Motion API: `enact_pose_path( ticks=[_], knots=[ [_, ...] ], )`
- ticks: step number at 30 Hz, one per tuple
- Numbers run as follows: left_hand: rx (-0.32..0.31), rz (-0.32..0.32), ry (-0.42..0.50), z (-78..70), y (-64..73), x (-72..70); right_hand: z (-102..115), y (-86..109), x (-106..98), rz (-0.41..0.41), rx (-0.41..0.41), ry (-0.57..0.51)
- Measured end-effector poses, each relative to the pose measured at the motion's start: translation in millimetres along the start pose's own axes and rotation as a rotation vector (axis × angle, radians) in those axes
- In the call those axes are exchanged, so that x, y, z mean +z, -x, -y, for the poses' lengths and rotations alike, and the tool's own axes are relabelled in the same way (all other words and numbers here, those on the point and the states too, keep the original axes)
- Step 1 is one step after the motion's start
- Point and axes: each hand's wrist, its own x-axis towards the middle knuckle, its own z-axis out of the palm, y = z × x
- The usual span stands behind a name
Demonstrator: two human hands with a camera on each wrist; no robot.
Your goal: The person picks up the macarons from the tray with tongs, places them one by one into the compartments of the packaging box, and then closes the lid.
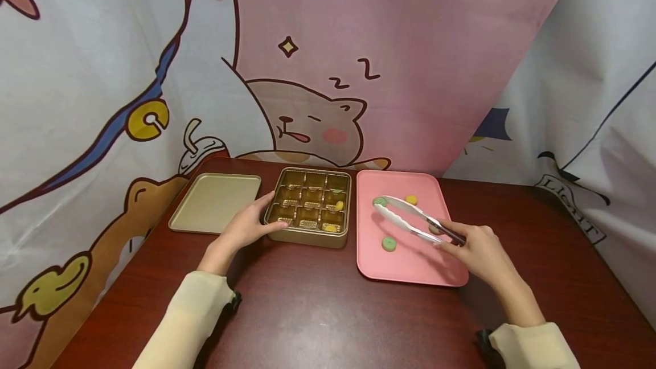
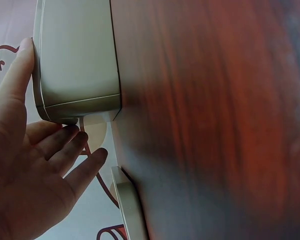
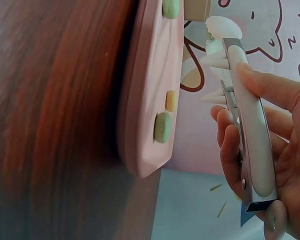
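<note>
My left hand [image 1: 248, 224] rests on the near left corner of a gold box [image 1: 307, 238], its thumb along the rim and its fingers at the left side. Inside is a divided insert; the right column has a green piece [image 1: 336, 191] at the back, a yellow piece [image 1: 339, 205] in the middle and another yellow piece [image 1: 331, 228] in front. With my right hand [image 1: 476, 246] I grip tongs [image 1: 410, 224] over a pink tray [image 1: 376, 269]. A small green round piece [image 1: 379, 201] lies at the tong tips; whether they squeeze it is unclear.
On the tray are another green round piece [image 1: 389, 244], a yellow piece [image 1: 411, 200] and one partly hidden under the tongs. A flat gold lid [image 1: 215, 204] lies left of the box. A cartoon-printed cloth [image 1: 410, 73] hangs behind the dark red wooden table [image 1: 318, 318].
</note>
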Motion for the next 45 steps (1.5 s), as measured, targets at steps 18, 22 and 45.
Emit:
enact_pose_path(
  ticks=[18,22,45],
  knots=[
    [0.008,-0.014,-0.015,-0.6,0.4,-1.0,32,-14.7,2,0.016,-0.062,-0.090],
    [0.007,-0.015,-0.018,-1.1,0.5,-1.1,40,-17.6,5,0.036,-0.083,-0.119],
    [0.016,-0.020,-0.028,0.6,0.6,1.1,83,-28.7,31,0.107,-0.188,-0.127]
  ],
)
